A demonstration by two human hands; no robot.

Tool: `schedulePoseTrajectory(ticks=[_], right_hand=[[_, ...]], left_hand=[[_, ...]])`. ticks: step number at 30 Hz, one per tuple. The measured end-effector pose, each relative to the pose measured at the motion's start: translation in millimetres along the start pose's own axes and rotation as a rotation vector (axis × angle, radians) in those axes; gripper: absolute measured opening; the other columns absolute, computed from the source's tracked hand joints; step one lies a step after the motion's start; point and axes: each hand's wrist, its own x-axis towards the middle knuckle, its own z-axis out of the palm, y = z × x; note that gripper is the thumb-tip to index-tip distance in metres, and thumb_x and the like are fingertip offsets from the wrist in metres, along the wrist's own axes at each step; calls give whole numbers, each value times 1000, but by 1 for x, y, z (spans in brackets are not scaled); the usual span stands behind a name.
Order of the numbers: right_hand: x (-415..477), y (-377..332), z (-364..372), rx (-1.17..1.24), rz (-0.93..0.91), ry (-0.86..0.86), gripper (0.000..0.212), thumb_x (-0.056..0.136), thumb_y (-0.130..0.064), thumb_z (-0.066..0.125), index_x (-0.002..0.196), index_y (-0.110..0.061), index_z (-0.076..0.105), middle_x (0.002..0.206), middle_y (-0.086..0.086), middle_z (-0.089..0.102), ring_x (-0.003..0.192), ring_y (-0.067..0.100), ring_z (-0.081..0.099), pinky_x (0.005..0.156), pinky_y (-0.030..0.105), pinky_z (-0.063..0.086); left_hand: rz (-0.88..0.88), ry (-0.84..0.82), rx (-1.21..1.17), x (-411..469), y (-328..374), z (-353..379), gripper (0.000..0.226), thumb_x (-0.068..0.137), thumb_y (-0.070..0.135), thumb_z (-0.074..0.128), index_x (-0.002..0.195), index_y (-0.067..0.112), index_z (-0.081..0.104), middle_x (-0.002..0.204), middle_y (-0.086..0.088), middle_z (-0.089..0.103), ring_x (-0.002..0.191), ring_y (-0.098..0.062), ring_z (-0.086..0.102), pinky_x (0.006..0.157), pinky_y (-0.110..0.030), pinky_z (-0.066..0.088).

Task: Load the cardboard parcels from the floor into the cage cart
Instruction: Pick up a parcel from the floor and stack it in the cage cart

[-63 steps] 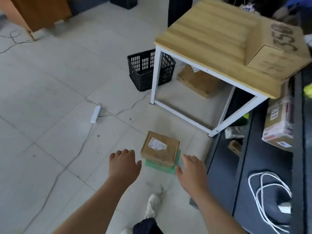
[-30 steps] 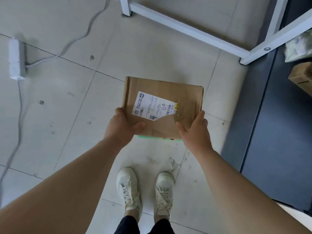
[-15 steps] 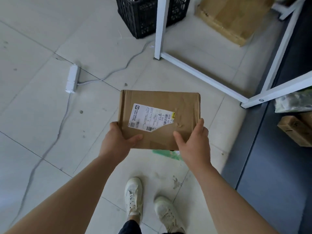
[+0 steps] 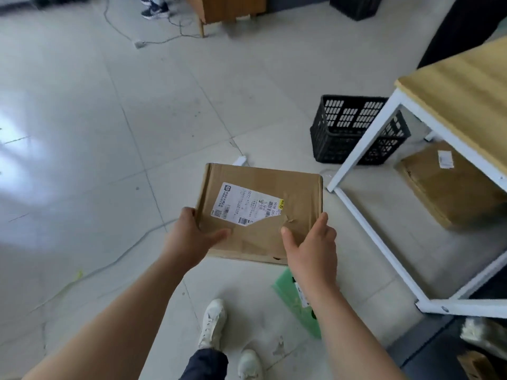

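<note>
Carrying 1 parcel point(image 4: 260, 212) at mid-frame, left hand point(image 4: 189, 239) and right hand point(image 4: 312, 248) gripping its near corners; next, seek the unseen cart.

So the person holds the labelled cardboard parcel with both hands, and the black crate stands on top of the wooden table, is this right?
Not quite. The head view shows the black crate on the floor, beside a white leg of the wooden table. The left hand and right hand do hold the labelled cardboard parcel.
</note>
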Motion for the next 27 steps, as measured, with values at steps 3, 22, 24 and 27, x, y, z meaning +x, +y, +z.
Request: schedulePoseTrajectory(ticks=[3,22,24,27], right_hand=[[-32,-53,-18,-13,-150,-31,92,92,-55,54,155,-5,10,141,19,38,124,35,47,97,43,46],[-413,-346,-8,46,-1119,-376,84,90,-52,56,151,-7,19,136,21,43,117,39,50,91,43,47],[-464,-352,0,59,-1182,-437,84,90,-52,56,151,-8,20,135,20,43,117,39,51,92,44,47],[-564,-350,14,77,-1292,-559,84,89,-53,57,150,-9,21,135,20,44,117,40,51,94,45,46]], left_hand=[[-58,136,-70,-45,-11,-57,64,70,43,83,113,15,46,97,4,57,82,-17,56,64,-31,44],[-538,1057,-329,-411,-199,-349,65,71,62,74,109,23,38,100,8,54,87,-15,54,69,-29,43],[-591,1117,-338,-457,-224,-361,66,71,63,73,111,23,39,100,8,56,85,-13,55,65,-28,42],[-704,1226,-332,-547,-273,-371,64,71,64,72,106,22,40,96,9,58,79,-11,57,61,-29,46]])
